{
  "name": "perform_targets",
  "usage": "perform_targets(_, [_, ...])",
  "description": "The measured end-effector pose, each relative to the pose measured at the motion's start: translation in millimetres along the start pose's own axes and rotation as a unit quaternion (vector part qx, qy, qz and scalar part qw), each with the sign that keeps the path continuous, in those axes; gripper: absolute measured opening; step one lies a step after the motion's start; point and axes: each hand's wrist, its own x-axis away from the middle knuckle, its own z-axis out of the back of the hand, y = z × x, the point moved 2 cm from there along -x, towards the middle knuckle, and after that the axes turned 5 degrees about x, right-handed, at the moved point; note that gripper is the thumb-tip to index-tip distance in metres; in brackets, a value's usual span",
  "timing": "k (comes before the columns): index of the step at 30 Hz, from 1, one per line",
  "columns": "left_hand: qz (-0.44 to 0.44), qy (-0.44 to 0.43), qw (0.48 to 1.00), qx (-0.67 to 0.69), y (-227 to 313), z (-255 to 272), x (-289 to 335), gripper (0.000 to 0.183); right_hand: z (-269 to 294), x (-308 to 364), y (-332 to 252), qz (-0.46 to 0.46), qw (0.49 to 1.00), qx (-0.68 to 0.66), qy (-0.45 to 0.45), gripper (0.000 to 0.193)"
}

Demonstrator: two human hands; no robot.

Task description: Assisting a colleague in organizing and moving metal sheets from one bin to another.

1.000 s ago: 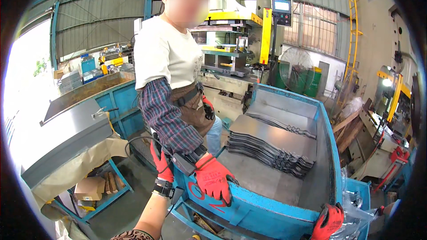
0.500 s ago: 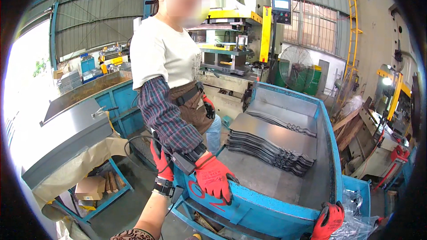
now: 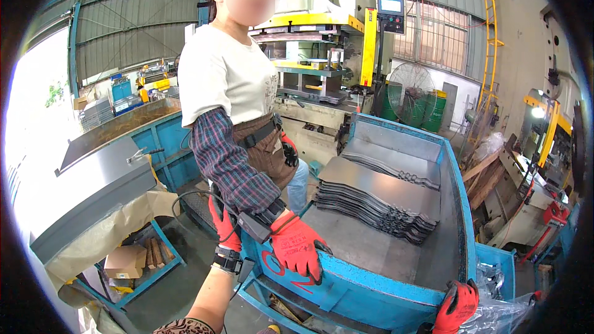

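Note:
My left hand point(image 3: 226, 229), in a red glove with black on it, is raised just behind a co-worker's forearm. That forearm and a black cable partly cover it, so its fingers cannot be made out. At the lower right my right hand point(image 3: 456, 308), gloved the same way, is curled over the rim of a blue metal bin point(image 3: 383, 277). The co-worker's red-gloved hand point(image 3: 297, 246) lies on the bin's near left rim. Inside the bin sits a stack of grey sheet-metal parts point(image 3: 377, 192) with wavy edges, and a second stack point(image 3: 393, 164) lies behind it.
The co-worker point(image 3: 229, 80) stands left of the bin, beside a large press point(image 3: 309, 83). Grey sheets point(image 3: 93, 182) are piled at the left, above a blue-framed shelf with a cardboard box point(image 3: 125, 261). A caged fan point(image 3: 411, 96) and clear plastic point(image 3: 495, 315) are to the right.
The co-worker's head and upper body have shifted slightly to the left. Both my hands and the co-worker's hand on the rim stay in place.

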Motion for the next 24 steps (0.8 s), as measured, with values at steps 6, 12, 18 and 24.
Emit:
perform_targets(6, [-0.002, 0.007, 1.000, -0.007, -8.8, 1.9, -0.7, 0.062, 1.5, -2.2, -2.2, 0.004, 1.000, -0.006, 0.000, 0.016])
perform_targets(12, [0.000, 0.004, 1.000, 0.018, -12.5, 3.3, -1.2, 0.063, 1.3, -1.4, -2.3, 0.001, 1.000, -0.001, -0.002, 0.015])
perform_targets(18, [-0.005, 0.015, 0.999, -0.036, -28.4, 14.5, -2.7, 0.064, -1.7, 3.9, 2.1, 0.005, 1.000, 0.001, 0.002, 0.017])
perform_targets(24, [-0.012, 0.022, 0.997, -0.068, -30.5, 13.7, -0.4, 0.064, -2.6, 5.7, 4.1, 0.006, 1.000, -0.004, -0.002, 0.018])
